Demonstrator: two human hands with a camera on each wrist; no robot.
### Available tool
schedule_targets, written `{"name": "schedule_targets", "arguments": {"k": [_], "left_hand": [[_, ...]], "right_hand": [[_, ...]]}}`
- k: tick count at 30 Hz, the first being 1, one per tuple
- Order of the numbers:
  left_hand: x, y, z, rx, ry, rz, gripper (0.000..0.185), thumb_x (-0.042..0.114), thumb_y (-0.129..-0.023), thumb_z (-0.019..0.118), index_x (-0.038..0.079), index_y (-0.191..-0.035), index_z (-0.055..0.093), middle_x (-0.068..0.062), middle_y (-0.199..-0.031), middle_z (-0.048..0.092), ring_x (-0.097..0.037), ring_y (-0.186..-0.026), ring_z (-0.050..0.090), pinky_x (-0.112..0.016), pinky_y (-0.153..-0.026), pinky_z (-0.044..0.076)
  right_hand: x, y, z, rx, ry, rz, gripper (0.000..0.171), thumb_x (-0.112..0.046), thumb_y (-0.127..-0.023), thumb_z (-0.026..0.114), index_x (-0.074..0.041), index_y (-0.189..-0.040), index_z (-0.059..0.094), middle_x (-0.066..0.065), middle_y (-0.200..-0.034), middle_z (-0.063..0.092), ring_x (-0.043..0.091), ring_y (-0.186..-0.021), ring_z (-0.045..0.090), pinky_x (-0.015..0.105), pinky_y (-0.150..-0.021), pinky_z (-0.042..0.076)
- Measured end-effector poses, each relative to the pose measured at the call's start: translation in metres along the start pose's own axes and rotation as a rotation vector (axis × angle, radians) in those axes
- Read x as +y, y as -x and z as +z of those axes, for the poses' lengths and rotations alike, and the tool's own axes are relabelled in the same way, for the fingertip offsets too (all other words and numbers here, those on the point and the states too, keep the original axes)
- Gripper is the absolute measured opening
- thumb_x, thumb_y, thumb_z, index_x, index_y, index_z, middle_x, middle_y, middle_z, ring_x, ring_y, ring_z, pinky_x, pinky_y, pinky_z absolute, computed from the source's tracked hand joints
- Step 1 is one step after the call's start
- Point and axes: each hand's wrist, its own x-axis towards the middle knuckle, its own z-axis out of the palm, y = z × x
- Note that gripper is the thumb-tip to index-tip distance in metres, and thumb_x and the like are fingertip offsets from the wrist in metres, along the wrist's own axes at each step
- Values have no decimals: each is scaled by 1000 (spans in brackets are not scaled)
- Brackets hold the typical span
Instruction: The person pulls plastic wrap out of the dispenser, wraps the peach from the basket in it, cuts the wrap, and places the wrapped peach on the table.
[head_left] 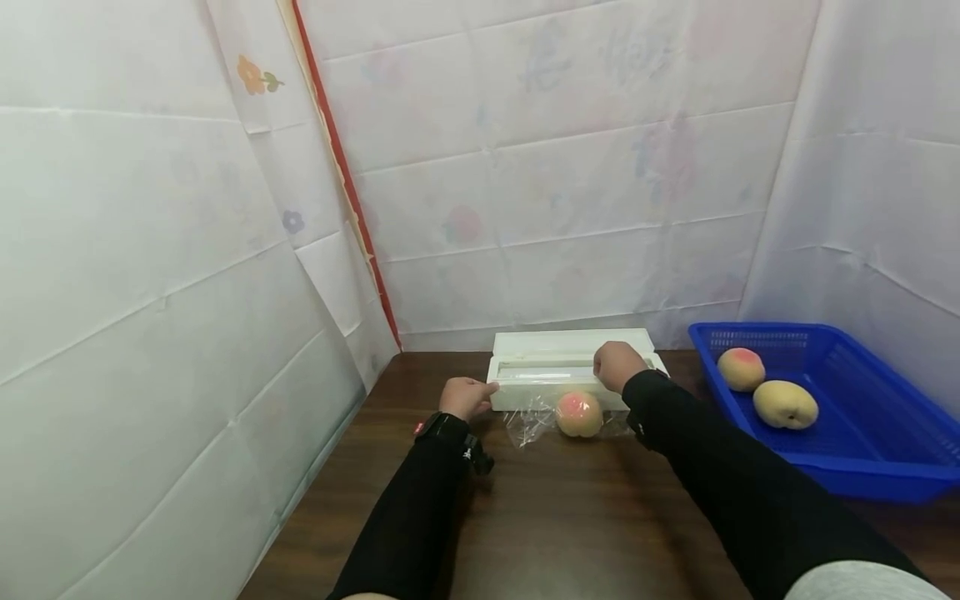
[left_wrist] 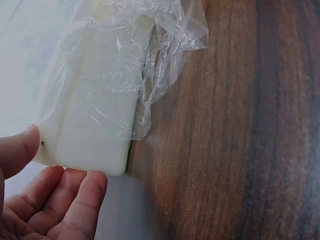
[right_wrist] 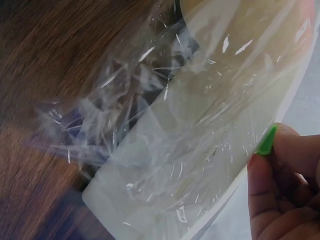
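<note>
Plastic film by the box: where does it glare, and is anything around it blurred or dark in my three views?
Head view: tiny glints on the film, the peach reading clearly; left wrist: streaky glare on the film, backdrop pale and blurred; right wrist: bright streaks over the white box, table dark and soft at lower left.

Peach (head_left: 579, 415) before box (head_left: 534, 390) on tbl (head_left: 562, 517); basket (head_left: 870, 400) w/ 2 fruits (head_left: 785, 405) R of box
</note>
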Motion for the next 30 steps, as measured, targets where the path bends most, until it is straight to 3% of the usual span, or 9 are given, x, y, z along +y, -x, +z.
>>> {"name": "schedule_targets", "arguments": {"k": [8,19,23,27,30], "left_hand": [[-2,3,1,12,-1,5,35,33,-93,84,0,-106,81,-18,-116,78,-30,-98,81,-38,-88,64],[-2,-1,5,30,22,-28,39,33,-92,85,-1,-110,80,-18,-118,78,-30,-98,81,-33,-83,63],[-2,0,2,28,21,-23,38,33,-91,85,-1,-109,80,-18,-117,78,-30,-97,81,-33,-81,63],[-2,0,1,18,20,-11,38,33,-92,84,-1,-108,80,-19,-116,78,-30,-97,81,-37,-85,64],[-2,0,0,14,30,-25,39,33,-92,84,-1,-110,80,-19,-119,77,-30,-98,81,-37,-87,64]], "right_hand": [[3,1,1,33,10,-21,34,10,-89,54,-10,-63,58,1,-65,51,19,-67,41,35,-69,41],[12,8,-3,22,3,-8,27,9,-91,53,-2,-77,74,8,-76,68,23,-72,54,44,-76,51],[12,12,-6,43,13,-14,28,10,-90,54,-4,-71,70,7,-72,65,22,-69,51,43,-73,50],[13,15,-9,52,18,-15,35,12,-86,53,-11,-60,51,1,-62,46,19,-64,37,36,-66,40],[17,15,-8,52,7,-20,37,13,-85,51,-14,-59,46,-2,-62,39,18,-65,31,34,-65,34]]}}
